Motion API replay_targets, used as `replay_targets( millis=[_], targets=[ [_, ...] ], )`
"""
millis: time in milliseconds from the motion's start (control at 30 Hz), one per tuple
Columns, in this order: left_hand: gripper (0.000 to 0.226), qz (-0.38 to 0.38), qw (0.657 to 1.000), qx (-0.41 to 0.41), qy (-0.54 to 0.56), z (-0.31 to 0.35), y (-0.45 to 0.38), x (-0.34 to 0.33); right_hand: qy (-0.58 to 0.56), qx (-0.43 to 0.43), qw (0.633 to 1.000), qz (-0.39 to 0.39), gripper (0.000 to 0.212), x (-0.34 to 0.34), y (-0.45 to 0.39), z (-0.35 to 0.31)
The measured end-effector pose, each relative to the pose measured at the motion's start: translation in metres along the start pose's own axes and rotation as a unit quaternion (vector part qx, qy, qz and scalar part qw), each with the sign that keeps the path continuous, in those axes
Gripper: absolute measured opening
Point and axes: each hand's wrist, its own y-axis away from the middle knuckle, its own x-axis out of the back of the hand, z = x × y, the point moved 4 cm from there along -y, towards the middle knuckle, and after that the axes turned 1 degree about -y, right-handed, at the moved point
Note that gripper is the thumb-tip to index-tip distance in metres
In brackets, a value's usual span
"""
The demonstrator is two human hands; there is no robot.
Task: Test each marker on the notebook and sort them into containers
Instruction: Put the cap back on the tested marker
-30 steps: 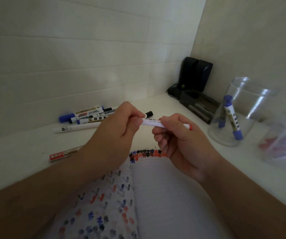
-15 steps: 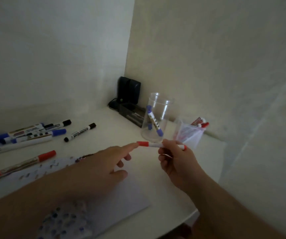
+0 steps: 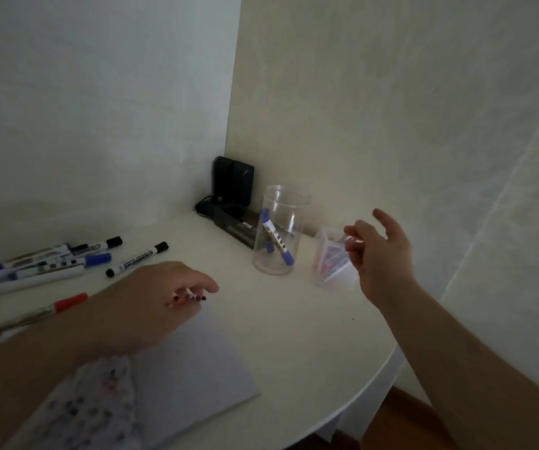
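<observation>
Half a second ago my right hand (image 3: 380, 251) pinched the red-capped marker above the surface (image 3: 294, 319) in front of the containers, with my left forefinger on its cap. Now that hand has swung right, over the small clear container (image 3: 329, 258), with the fingers spread and loosening. A blurred streak of red shows at my fingertips (image 3: 352, 240) above the container's mouth; I cannot tell whether I am pinching the marker or have let it go.

My left hand (image 3: 161, 297) has dropped away and now rests on the top edge of the notebook (image 3: 193, 362), fingers relaxed and holding nothing. The two hands are well apart.

The small container is see-through and holds red markers, too blurred to count. Just left of it stands the tall clear jar (image 3: 277, 232), with blue-capped markers (image 3: 277, 243) leaning inside it.

The notebook lies open, its right page nearly blank with a short row of red and dark test dots at the top edge, its left page covered in coloured marks. At the far left several markers lie loose: a group of blue and black ones (image 3: 44, 261), one black marker (image 3: 136, 259) apart from them, and a red marker (image 3: 31, 315) nearer me. Dark boxes (image 3: 234, 190) sit in the corner.
</observation>
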Motion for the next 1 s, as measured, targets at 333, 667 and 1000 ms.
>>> replay_targets(
  millis=[333,667,1000],
  targets=[
    [0.035,-0.149,0.922,0.288,-0.211,-0.118,0.058,0.067,0.182,0.023,0.881,-0.436,0.027,-0.151,0.113,0.070],
    [0.045,0.207,0.943,0.181,0.188,-0.054,0.028,0.082,0.256,0.206,0.788,-0.521,0.074,-0.210,0.133,0.106],
    [0.013,0.107,0.988,0.114,-0.005,-0.050,0.022,0.022,0.044,-0.010,0.895,-0.444,0.022,-0.203,0.127,0.110]
  ],
)
